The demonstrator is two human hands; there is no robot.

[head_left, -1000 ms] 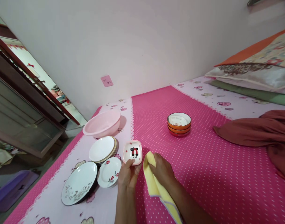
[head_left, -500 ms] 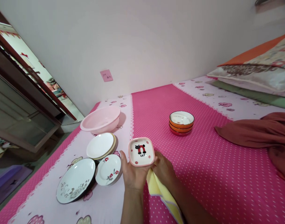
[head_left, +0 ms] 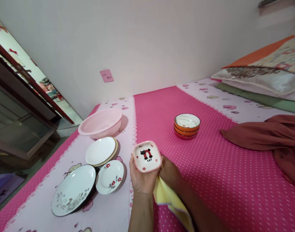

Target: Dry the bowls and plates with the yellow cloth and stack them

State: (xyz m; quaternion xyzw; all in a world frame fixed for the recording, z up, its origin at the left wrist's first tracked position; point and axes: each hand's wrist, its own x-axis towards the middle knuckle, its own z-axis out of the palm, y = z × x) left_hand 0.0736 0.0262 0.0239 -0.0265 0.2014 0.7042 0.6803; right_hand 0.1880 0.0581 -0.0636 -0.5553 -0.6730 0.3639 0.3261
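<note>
When working a cloth around a dish this small, best to support from below and leave the rim free. Pretty nicely done here with the left hand (head_left: 143, 182): palm up under the square cat dish (head_left: 147, 157), thumb at the left edge, fingers tucked beneath. Can't tell exactly how far curled down there, but definitely a hold and not just a touch. Dish location: apparently raised off the pink polka-dot bedspread (head_left: 198, 180), cat print facing up.

Over at the opposite edge, the right hand (head_left: 170, 170), curled in close by the dish's lower right side and gripping the yellow cloth (head_left: 168, 195), with a loose tail dangling below. Fingertips partly hidden, so no telling whether pressing on glaze or only on fabric.

Tips? Gather up that tail to avoid snagging. Steady with the left palm, rub lightly with the right, and get well into the rounded corners, probably easy to miss on this shape. Rotate the dish rather than twisting the wrist. Go easy on swinging left: red-flower plate (head_left: 110, 177) near the left hand. Likewise, mind the orange-rimmed bowl stack (head_left: 186, 132), farther out and apart from the dish.
</note>
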